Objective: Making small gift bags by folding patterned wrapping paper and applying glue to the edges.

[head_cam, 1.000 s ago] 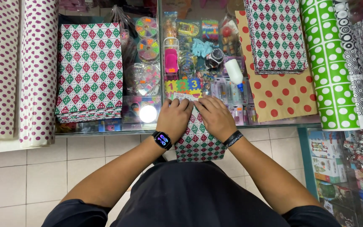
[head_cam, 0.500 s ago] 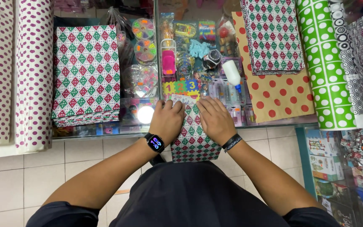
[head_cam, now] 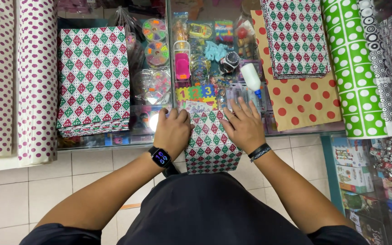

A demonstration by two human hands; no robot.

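A folded sheet of red, green and white diamond-pattern paper (head_cam: 210, 144) lies on the glass counter (head_cam: 159, 120) and hangs over its front edge. My left hand (head_cam: 173, 130) presses on its left side with fingers curled; a smartwatch is on that wrist. My right hand (head_cam: 243, 124) lies flat on its right side with fingers spread; a dark bracelet is on that wrist. A white glue bottle (head_cam: 252, 78) with a blue tip lies on the glass just beyond my right hand.
A stack of the same diamond paper (head_cam: 93, 81) lies at the left, another (head_cam: 298, 38) at the back right on brown red-dotted paper (head_cam: 302, 100). Purple-dotted rolls (head_cam: 17, 77) stand far left, a green-dotted roll (head_cam: 352, 68) at the right. Toys show under the glass.
My hands have shifted slightly on the paper; my right hand's fingers have spread out flat. The view has moved a little.
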